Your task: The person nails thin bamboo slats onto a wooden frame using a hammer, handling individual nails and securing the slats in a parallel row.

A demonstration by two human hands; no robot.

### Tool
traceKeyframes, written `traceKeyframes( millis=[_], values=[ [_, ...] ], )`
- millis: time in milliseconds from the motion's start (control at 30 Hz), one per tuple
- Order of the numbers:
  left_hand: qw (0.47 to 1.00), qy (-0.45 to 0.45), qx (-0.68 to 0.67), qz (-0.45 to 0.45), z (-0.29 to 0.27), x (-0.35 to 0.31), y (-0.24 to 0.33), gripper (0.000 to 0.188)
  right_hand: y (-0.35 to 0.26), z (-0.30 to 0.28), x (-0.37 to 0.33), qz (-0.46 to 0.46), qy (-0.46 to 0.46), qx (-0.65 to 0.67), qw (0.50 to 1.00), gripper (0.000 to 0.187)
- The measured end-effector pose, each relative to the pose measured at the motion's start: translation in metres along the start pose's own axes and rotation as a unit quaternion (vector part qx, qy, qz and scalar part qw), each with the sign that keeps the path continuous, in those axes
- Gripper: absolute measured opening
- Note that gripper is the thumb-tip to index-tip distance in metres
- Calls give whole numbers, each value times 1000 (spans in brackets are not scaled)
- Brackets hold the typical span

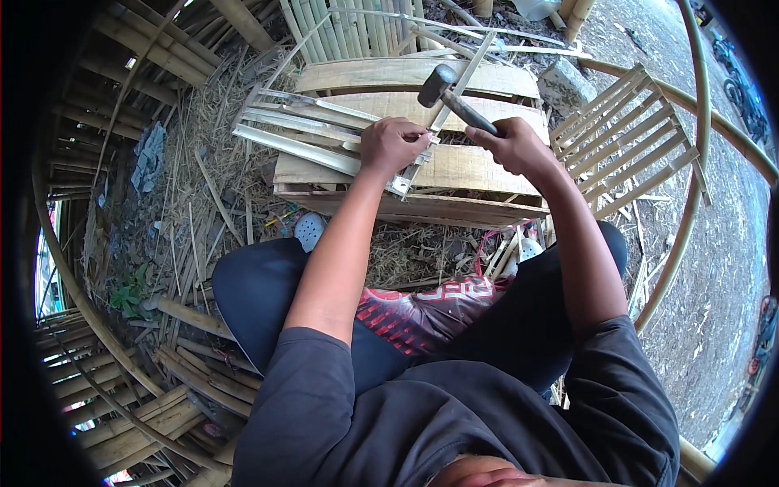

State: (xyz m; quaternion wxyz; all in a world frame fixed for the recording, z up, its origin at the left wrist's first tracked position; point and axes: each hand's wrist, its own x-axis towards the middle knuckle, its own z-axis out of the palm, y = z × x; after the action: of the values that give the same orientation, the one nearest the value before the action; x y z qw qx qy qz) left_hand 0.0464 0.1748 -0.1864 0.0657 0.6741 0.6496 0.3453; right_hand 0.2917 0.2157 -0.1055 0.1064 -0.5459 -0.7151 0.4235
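Observation:
My right hand (513, 144) grips the dark handle of a hammer (442, 88), whose metal head is raised over the wood. My left hand (391, 144) presses down on thin pale bamboo strips (307, 134) that lie across a low bench of wooden planks (454, 166). One long strip (458, 77) runs diagonally under the hammer. Whether a nail sits between my left fingers is hidden.
A slatted bamboo panel (629, 134) leans at the right, with a grey block (565, 84) behind the bench. Stacked bamboo poles (130, 414) lie at the lower left. Straw and offcuts cover the ground (195, 203). A curved bamboo pole (699, 122) arcs along the right.

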Motion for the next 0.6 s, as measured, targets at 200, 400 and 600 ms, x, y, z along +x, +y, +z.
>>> traceKeyframes(
  millis=[200, 400, 600],
  values=[
    [1000, 9, -7, -24, 3, 0, -4, 17, -15, -2, -18, 15, 15, -86, 996, 73],
    [1000, 9, -9, -13, 5, 2, -3, 17, -19, 5, -21, -8, 31, -129, 991, 71],
    [999, -3, 1, -35, 0, 1, 2, 17, -32, 1, -22, 1, 4, -139, 990, 71]
  ],
)
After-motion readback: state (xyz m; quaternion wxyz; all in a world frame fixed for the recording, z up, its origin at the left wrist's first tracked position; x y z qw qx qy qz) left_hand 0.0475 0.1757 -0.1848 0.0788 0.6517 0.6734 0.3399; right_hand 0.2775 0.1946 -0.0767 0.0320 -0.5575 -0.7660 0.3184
